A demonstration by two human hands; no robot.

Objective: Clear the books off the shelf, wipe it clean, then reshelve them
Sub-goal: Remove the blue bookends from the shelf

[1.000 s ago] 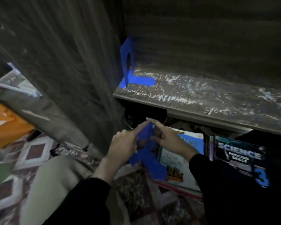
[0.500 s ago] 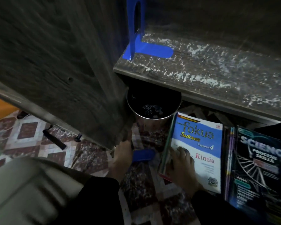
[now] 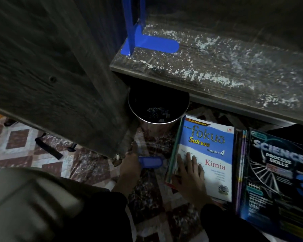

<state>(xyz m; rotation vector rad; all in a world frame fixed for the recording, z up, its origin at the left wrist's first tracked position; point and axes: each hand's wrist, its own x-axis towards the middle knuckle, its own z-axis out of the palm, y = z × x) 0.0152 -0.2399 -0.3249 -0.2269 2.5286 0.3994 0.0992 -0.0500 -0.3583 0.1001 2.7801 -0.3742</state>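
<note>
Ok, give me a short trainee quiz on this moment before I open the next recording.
1. True or false: the shelf looks wiped clean.
2. The right hand lies flat on: A the shelf; B the Kimia book; C the Science book.
3. What stands upright at the shelf's left end?

Key
1. False: white specks lie all over it.
2. B
3. The blue bookend.
</note>
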